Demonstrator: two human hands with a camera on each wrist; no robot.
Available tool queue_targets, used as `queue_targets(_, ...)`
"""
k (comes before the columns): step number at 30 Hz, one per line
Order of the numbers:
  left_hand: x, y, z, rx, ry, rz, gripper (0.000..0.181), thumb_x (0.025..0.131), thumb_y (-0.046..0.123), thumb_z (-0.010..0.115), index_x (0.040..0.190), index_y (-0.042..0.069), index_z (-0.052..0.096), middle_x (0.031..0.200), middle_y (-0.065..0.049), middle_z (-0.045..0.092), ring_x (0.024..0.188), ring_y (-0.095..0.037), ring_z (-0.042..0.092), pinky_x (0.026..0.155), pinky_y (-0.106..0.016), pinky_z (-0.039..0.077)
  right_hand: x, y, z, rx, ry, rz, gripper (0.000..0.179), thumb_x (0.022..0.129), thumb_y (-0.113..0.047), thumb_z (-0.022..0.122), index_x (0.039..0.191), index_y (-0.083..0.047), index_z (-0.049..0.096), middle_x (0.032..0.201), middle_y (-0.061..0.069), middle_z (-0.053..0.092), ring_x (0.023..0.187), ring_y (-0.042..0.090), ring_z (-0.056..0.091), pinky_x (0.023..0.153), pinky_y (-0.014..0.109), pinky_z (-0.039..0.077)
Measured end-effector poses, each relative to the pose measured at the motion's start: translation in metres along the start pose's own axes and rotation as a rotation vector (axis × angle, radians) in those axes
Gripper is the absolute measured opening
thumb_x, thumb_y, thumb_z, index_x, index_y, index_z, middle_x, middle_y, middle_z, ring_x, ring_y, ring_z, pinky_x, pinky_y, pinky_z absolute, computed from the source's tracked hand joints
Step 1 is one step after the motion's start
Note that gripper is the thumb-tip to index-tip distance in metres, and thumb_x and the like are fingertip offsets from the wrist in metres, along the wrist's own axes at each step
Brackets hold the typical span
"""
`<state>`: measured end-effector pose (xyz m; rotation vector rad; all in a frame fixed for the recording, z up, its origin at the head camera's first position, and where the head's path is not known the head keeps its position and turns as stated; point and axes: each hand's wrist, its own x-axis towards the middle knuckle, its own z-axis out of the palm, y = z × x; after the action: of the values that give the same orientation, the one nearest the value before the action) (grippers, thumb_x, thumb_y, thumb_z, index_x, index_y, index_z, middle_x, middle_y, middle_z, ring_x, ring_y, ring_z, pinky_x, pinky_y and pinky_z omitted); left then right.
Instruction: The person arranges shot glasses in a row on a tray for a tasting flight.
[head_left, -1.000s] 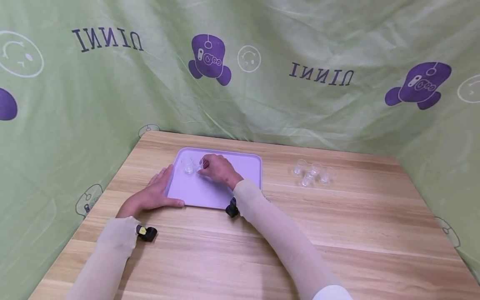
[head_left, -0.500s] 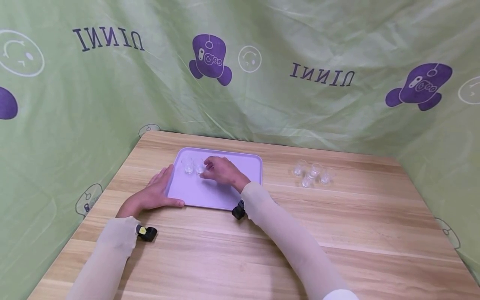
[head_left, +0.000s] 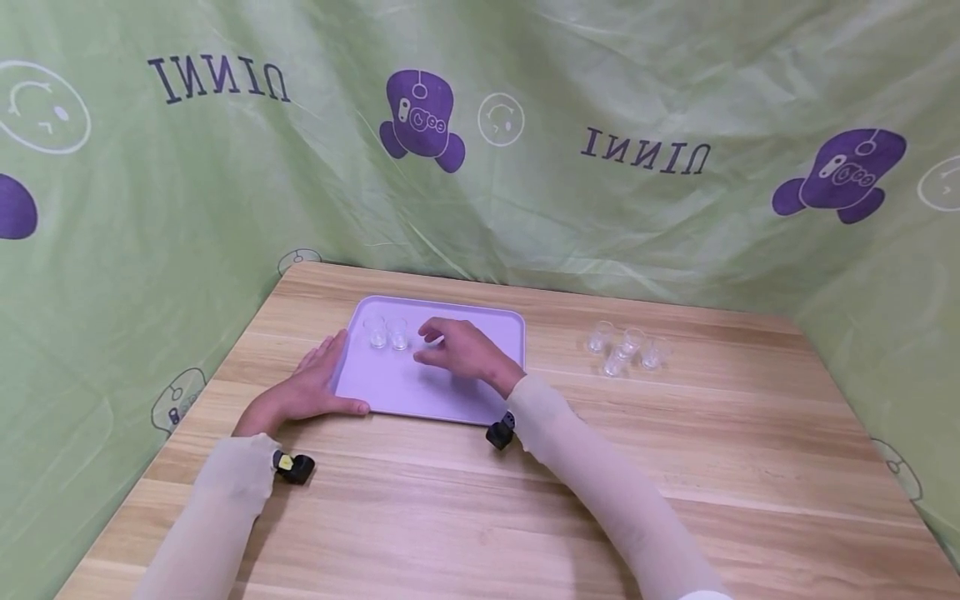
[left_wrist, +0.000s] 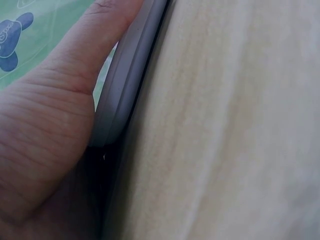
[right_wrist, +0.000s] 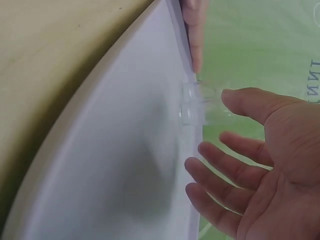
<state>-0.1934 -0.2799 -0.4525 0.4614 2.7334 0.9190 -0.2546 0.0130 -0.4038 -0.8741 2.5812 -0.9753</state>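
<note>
A light purple tray (head_left: 405,392) lies on the table, and two small clear glasses stand side by side near its back left corner: a left glass (head_left: 377,335) and a right glass (head_left: 399,337). My left hand (head_left: 303,392) rests against the tray's left edge, fingers straight, thumb at the front left corner. In the left wrist view the thumb (left_wrist: 95,45) lies along the tray rim (left_wrist: 125,75). Over the tray, just right of the glasses, my right hand (head_left: 465,350) holds nothing. The right wrist view shows its fingers (right_wrist: 225,170) spread, apart from the glasses.
To the tray's right, several more clear glasses (head_left: 628,343) stand in a close group on the wooden table (head_left: 720,450). A green printed curtain (head_left: 525,208) hangs behind the table and along its sides.
My right hand has let go of the right glass, which stays upright on the tray. The hand has drawn back to the right with its fingers spreading. My left hand has not moved.
</note>
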Motion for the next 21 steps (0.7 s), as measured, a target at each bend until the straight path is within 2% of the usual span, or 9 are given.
queue_targets(6,0.0,0.001,-0.001,0.004,-0.003,0.002,0.14,0.078,0.054,0.086,0.159,-0.009,-0.009,0.166,-0.031,-0.007,0.153,-0.047,-0.009,0.121,-0.06,-0.005,-0.016,0.005,-0.013,0.006,0.031,-0.029,0.039,0.098,-0.027,0.072,0.128,-0.003,0.067,0.126,0.01,0.069,0.111,0.022,0.067,0.096,0.033,0.052)
queue_targets(12,-0.001,0.001,-0.002,0.011,-0.006,0.007,0.139,0.078,0.054,0.086,0.159,-0.008,-0.01,0.167,-0.031,-0.006,0.153,-0.047,-0.008,0.121,-0.061,-0.004,-0.032,0.008,-0.026,0.009,0.061,-0.084,0.032,0.097,-0.024,0.073,0.121,-0.002,0.071,0.117,0.008,0.072,0.107,0.022,0.068,0.094,0.032,0.053)
queue_targets(21,-0.002,0.003,0.0,-0.013,0.02,0.035,0.14,0.076,0.051,0.088,0.158,-0.011,-0.007,0.165,-0.035,-0.004,0.152,-0.05,-0.007,0.12,-0.063,-0.004,-0.064,0.016,-0.041,-0.02,0.082,-0.141,0.03,0.097,-0.02,0.072,0.121,-0.003,0.07,0.116,0.012,0.072,0.104,0.025,0.069,0.094,0.043,0.055)
